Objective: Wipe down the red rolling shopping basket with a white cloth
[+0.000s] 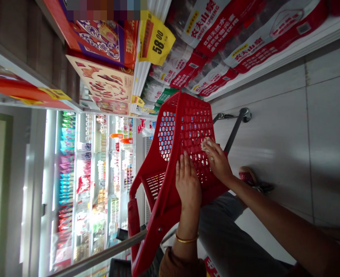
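Observation:
The view is turned on its side, with the floor at the right. A red plastic shopping basket with a perforated wall sits on a trolley frame. My left hand, a gold bangle at its wrist, lies flat and open against the basket's wall near the rim. My right hand presses on the same wall a little further in, its fingers closed over a small pale wad that looks like a cloth. My grey trouser leg is below the basket.
Packs of bottled water in red and white wrap fill a low shelf beside a yellow price tag. Red gift boxes stack to the left. Lit glass-door coolers stand behind. A trolley bar, a sandalled foot and tiled floor are to the right.

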